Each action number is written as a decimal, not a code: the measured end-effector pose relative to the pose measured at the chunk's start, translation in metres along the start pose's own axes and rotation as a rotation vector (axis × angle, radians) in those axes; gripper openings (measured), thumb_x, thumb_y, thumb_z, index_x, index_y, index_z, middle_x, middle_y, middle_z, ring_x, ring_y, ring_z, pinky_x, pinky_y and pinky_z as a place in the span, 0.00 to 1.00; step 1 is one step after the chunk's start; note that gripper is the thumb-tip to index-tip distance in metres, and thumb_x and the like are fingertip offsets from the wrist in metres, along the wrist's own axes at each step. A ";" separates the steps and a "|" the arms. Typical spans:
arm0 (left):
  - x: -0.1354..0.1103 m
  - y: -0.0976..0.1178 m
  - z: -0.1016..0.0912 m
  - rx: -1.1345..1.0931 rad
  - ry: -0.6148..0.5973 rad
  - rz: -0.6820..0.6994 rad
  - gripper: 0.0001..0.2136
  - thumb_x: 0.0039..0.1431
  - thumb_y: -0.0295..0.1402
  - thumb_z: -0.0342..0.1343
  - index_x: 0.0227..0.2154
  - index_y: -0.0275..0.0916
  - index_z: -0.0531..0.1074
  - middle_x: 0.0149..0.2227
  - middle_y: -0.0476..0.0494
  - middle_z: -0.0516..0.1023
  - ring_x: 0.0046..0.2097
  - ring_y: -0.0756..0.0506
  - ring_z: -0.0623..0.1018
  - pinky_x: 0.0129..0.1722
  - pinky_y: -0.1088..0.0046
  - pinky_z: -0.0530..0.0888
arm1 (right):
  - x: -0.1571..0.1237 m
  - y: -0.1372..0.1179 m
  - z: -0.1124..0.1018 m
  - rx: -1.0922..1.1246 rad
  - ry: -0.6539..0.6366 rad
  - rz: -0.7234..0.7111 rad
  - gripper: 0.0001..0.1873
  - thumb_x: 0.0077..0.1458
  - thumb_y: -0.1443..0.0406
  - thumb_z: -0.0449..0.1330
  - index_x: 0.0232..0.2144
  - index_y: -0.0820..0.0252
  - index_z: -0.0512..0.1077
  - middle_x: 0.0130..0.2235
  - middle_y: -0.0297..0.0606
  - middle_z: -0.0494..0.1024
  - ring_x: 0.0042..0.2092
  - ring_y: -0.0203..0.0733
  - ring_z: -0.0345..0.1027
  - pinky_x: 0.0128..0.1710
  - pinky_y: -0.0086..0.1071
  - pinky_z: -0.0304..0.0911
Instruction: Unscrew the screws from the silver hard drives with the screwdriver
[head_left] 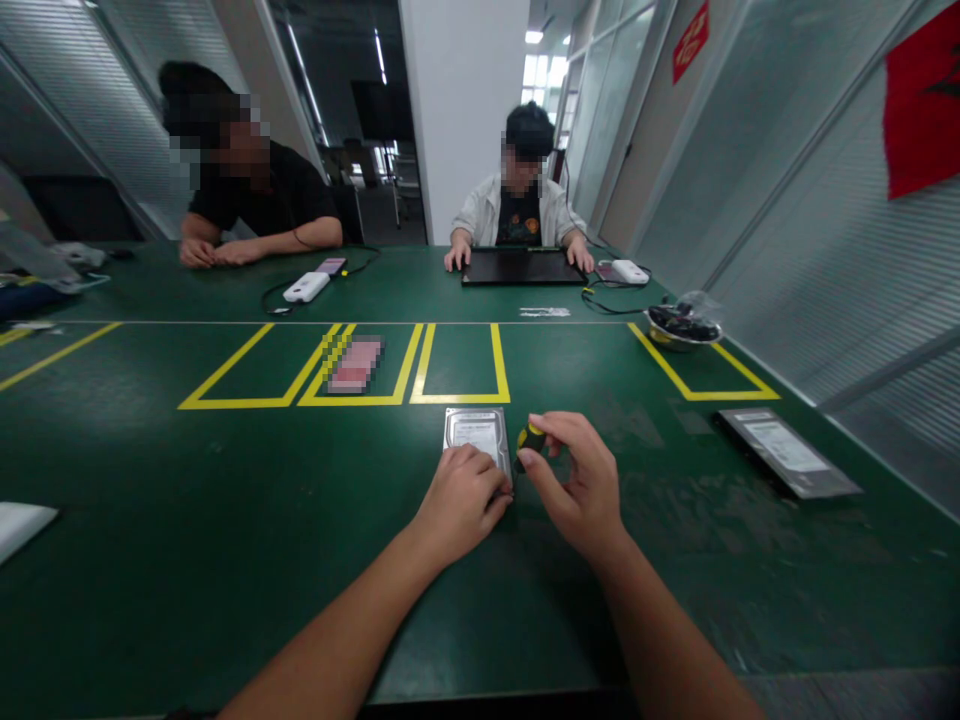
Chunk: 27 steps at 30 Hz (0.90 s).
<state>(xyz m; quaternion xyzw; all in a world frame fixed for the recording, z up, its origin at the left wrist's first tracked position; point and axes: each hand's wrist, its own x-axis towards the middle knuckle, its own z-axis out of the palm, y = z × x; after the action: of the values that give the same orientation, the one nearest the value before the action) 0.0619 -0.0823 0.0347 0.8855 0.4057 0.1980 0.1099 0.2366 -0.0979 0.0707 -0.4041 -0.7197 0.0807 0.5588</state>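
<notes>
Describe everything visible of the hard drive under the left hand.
The hard drive is a flat, silver, metal-looking block with a pale label, its print too small to read. It lies flat on the green table. The left hand covers its near part. A screwdriver points down by its right edge; contact is unclear.

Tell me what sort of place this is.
Probably an office room used for bench work: a long green table marked out with yellow tape, a hard drive with a screwdriver held beside it, and blinds along the wall.
</notes>
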 end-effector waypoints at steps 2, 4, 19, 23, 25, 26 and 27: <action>0.000 0.001 -0.001 -0.001 -0.001 -0.008 0.03 0.58 0.34 0.57 0.32 0.41 0.72 0.35 0.46 0.75 0.44 0.41 0.69 0.47 0.59 0.61 | 0.000 0.000 -0.001 0.017 -0.001 0.004 0.21 0.54 0.71 0.60 0.50 0.54 0.70 0.44 0.40 0.74 0.43 0.41 0.68 0.37 0.36 0.65; 0.001 0.002 -0.002 -0.006 -0.001 -0.020 0.03 0.58 0.34 0.57 0.32 0.41 0.72 0.35 0.47 0.75 0.44 0.41 0.69 0.48 0.58 0.59 | 0.000 0.000 -0.001 0.045 -0.009 0.006 0.21 0.55 0.72 0.58 0.51 0.53 0.69 0.47 0.40 0.75 0.46 0.42 0.68 0.39 0.37 0.65; 0.002 0.006 -0.003 -0.029 0.003 -0.074 0.03 0.57 0.34 0.57 0.31 0.42 0.72 0.35 0.46 0.75 0.45 0.41 0.68 0.49 0.57 0.56 | 0.001 -0.002 -0.004 0.092 -0.019 0.023 0.19 0.56 0.72 0.58 0.49 0.52 0.70 0.46 0.39 0.76 0.46 0.42 0.68 0.40 0.38 0.64; 0.002 0.007 -0.003 -0.023 0.004 -0.083 0.02 0.57 0.33 0.57 0.31 0.41 0.72 0.35 0.47 0.75 0.44 0.41 0.68 0.49 0.57 0.56 | 0.001 -0.001 -0.004 0.064 0.026 0.048 0.18 0.50 0.70 0.65 0.45 0.53 0.72 0.40 0.37 0.73 0.40 0.39 0.67 0.35 0.35 0.63; 0.002 0.008 -0.003 -0.023 0.002 -0.086 0.02 0.57 0.33 0.57 0.31 0.41 0.72 0.35 0.46 0.75 0.44 0.41 0.68 0.49 0.56 0.56 | 0.001 -0.001 -0.004 0.079 0.017 0.053 0.18 0.51 0.69 0.64 0.46 0.53 0.72 0.44 0.39 0.74 0.43 0.41 0.67 0.36 0.35 0.63; 0.002 0.008 -0.003 -0.024 0.000 -0.087 0.02 0.57 0.33 0.57 0.31 0.41 0.72 0.35 0.46 0.75 0.44 0.41 0.68 0.49 0.56 0.55 | 0.000 -0.001 -0.004 0.097 0.005 0.054 0.18 0.53 0.69 0.62 0.48 0.53 0.71 0.47 0.40 0.74 0.45 0.42 0.67 0.37 0.36 0.63; 0.002 0.008 -0.004 -0.026 0.000 -0.090 0.03 0.57 0.33 0.57 0.30 0.41 0.72 0.35 0.45 0.75 0.44 0.41 0.68 0.49 0.56 0.55 | 0.000 -0.002 -0.004 0.115 -0.010 0.055 0.18 0.55 0.69 0.60 0.49 0.53 0.71 0.48 0.40 0.75 0.47 0.43 0.67 0.38 0.36 0.64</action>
<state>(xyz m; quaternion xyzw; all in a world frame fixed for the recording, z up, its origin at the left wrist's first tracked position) 0.0669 -0.0861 0.0413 0.8650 0.4423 0.1980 0.1304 0.2396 -0.1004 0.0730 -0.3904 -0.7053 0.1392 0.5751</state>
